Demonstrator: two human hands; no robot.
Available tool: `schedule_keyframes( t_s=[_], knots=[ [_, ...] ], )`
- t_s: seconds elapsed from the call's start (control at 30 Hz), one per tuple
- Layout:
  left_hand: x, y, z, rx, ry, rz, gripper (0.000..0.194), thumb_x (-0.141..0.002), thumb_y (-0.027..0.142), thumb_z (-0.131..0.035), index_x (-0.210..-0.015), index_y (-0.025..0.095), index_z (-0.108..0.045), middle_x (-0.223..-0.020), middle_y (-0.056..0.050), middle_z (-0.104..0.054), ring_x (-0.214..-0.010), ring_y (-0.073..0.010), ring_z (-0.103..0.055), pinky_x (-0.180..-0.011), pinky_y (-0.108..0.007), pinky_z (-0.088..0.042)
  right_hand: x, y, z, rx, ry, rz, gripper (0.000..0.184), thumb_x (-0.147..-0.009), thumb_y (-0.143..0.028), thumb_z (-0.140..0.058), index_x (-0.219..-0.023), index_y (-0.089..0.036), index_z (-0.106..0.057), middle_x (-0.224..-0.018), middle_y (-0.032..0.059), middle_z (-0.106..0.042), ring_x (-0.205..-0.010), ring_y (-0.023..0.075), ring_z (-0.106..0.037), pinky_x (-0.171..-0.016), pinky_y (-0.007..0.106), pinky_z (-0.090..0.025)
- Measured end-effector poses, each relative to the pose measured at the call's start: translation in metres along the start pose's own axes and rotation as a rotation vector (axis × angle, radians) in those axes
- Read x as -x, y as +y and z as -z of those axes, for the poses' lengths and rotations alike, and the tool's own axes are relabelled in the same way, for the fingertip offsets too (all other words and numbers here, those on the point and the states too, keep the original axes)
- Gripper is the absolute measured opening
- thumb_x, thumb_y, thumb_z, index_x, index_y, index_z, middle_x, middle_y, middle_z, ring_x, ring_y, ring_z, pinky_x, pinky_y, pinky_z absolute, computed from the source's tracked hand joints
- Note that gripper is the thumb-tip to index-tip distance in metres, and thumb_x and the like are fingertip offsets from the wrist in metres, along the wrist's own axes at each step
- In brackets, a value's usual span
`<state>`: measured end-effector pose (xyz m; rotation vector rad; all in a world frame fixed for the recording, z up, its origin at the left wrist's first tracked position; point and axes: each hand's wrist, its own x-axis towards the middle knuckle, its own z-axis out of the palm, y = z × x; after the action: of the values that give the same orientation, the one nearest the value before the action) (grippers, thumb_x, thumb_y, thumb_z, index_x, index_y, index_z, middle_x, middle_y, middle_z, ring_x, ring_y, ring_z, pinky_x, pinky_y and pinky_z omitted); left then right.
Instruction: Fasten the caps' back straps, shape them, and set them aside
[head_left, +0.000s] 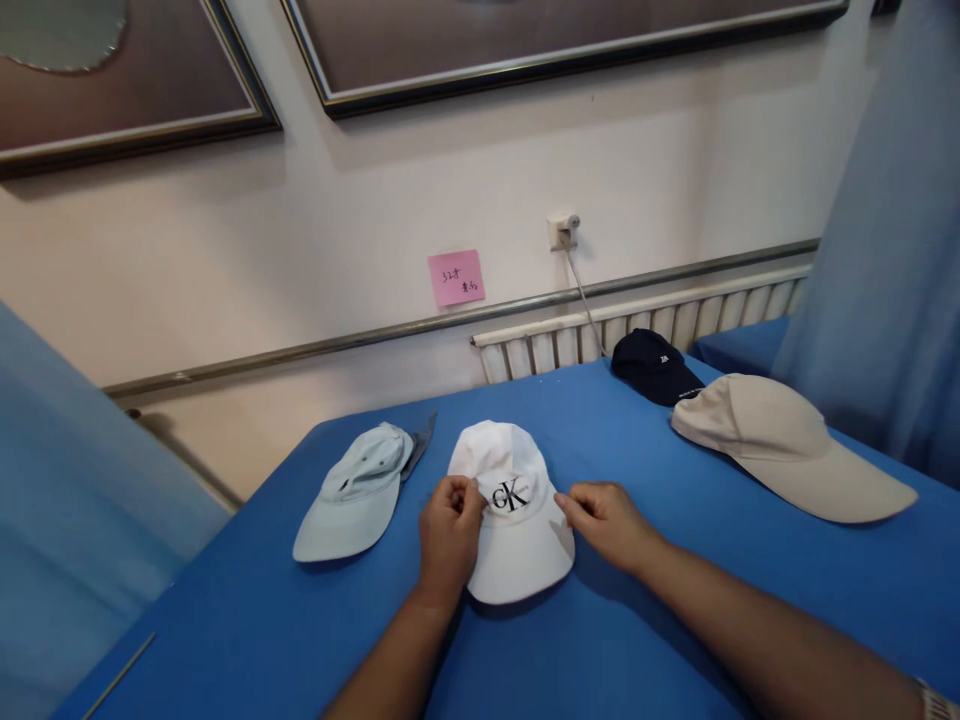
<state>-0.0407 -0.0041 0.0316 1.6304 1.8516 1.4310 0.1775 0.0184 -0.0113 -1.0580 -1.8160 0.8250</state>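
A white baseball cap (517, 555) with black "CK" lettering lies in front of me, its brim toward me. My left hand (452, 530) is closed at the cap's left side, fingertips pinched on the fabric beside the lettering. On the opposite side, my right hand (611, 522) pinches the edge where crown and brim meet, thumb and forefinger together. Left of the white cap rests a pale blue cap (358, 495) with a dark strap sticking out behind it. A beige long-brimmed cap (784, 440) sits to the right, close to a navy cap (651, 365).
The caps lie on a blue-covered table (300, 650). Behind it are a metal rail (360, 340), a radiator (675, 322) and a wall socket (561, 233) with a plugged-in cord. Blue curtains (67, 520) hang at both sides. A thin stick (120, 676) is at lower left.
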Motion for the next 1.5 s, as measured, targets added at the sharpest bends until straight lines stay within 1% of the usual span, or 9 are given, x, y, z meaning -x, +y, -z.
schedule_keyframes(
  t_s=[0.2,0.33,0.47,0.57,0.73,1.07,1.17,1.3,1.5],
  knots=[
    [-0.011,-0.012,0.003,0.158,0.093,0.092,0.027,-0.083,0.043,-0.056,-0.075,0.018,-0.056,-0.061,-0.001,-0.066,-0.051,-0.0139,-0.060,-0.052,-0.024,-0.048,0.012,-0.005,-0.022,-0.539,-0.366,-0.552,0.041,-0.086,-0.055,-0.054,-0.072,-0.017,-0.062,-0.064,0.0035,-0.066,-0.038,0.0107,-0.053,-0.034,0.020,-0.028],
    [-0.008,-0.012,0.002,0.148,0.080,0.058,0.027,-0.084,0.043,-0.056,-0.077,0.018,-0.056,-0.063,-0.002,-0.068,-0.054,-0.0145,-0.061,-0.053,-0.024,-0.049,0.015,-0.010,-0.030,-0.975,-0.244,-0.711,0.031,-0.081,-0.047,-0.068,-0.086,-0.016,-0.063,-0.081,0.0071,-0.070,-0.051,0.0095,-0.060,-0.038,0.016,-0.034],
    [-0.003,-0.008,-0.001,0.098,0.059,-0.020,0.025,-0.085,0.042,-0.055,-0.077,0.018,-0.058,-0.062,-0.001,-0.067,-0.054,-0.0152,-0.062,-0.054,-0.024,-0.048,0.004,-0.002,-0.029,-1.136,-0.061,-0.846,0.024,-0.075,-0.030,-0.078,-0.078,-0.015,-0.060,-0.067,0.0008,-0.062,-0.050,0.0062,-0.055,-0.038,0.012,-0.035],
    [0.000,-0.006,-0.004,0.116,0.026,-0.042,0.025,-0.085,0.042,-0.054,-0.078,0.018,-0.058,-0.062,-0.001,-0.067,-0.054,-0.0156,-0.062,-0.053,-0.025,-0.048,-0.003,0.007,-0.028,-1.161,0.061,-0.849,0.022,-0.072,-0.021,-0.079,-0.075,-0.015,-0.058,-0.062,-0.0020,-0.059,-0.049,0.0054,-0.054,-0.039,0.011,-0.037],
    [0.003,-0.009,-0.008,0.118,-0.065,-0.010,0.027,-0.086,0.044,-0.052,-0.084,0.018,-0.060,-0.068,-0.002,-0.068,-0.057,-0.0161,-0.062,-0.054,-0.026,-0.047,-0.013,0.024,-0.020,-1.070,0.161,-0.677,0.020,-0.073,-0.023,-0.078,-0.077,-0.014,-0.061,-0.057,-0.0035,-0.057,-0.045,0.0051,-0.051,-0.037,0.012,-0.035],
    [0.004,-0.035,-0.030,-0.029,-0.408,-0.013,0.018,-0.083,0.033,-0.048,-0.082,0.019,-0.059,-0.071,-0.002,-0.068,-0.066,-0.0180,-0.064,-0.065,-0.028,-0.046,-0.087,0.092,0.038,-1.031,0.626,-0.665,0.021,-0.082,-0.013,-0.070,-0.070,-0.016,-0.053,-0.055,-0.0057,-0.054,-0.048,0.0059,-0.052,-0.041,0.012,-0.043],
    [0.002,-0.039,-0.031,-0.046,-0.455,-0.008,0.019,-0.084,0.033,-0.046,-0.083,0.019,-0.058,-0.072,-0.002,-0.068,-0.067,-0.0172,-0.062,-0.066,-0.027,-0.044,-0.111,0.111,0.051,-1.041,0.712,-0.706,0.006,-0.089,-0.019,-0.063,-0.087,-0.015,-0.059,-0.071,-0.0028,-0.061,-0.058,0.0078,-0.057,-0.050,0.017,-0.050],
    [-0.001,-0.042,-0.031,-0.041,-0.503,0.019,0.021,-0.085,0.034,-0.045,-0.084,0.018,-0.058,-0.072,-0.002,-0.067,-0.067,-0.0164,-0.061,-0.066,-0.026,-0.043,-0.136,0.129,0.057,-1.057,0.754,-0.777,0.030,-0.094,-0.032,-0.058,-0.119,-0.015,-0.057,-0.115,0.0081,-0.061,-0.094,0.0192,-0.063,-0.078,0.038,-0.056],
    [-0.001,-0.039,-0.031,-0.063,-0.574,0.029,0.020,-0.085,0.032,-0.046,-0.087,0.018,-0.060,-0.076,-0.003,-0.068,-0.072,-0.0170,-0.062,-0.069,-0.026,-0.044,-0.149,0.143,0.053,-1.055,0.788,-0.846,0.034,-0.093,-0.033,-0.058,-0.123,-0.017,-0.056,-0.122,0.0093,-0.059,-0.102,0.0222,-0.062,-0.085,0.043,-0.054]
  ],
)
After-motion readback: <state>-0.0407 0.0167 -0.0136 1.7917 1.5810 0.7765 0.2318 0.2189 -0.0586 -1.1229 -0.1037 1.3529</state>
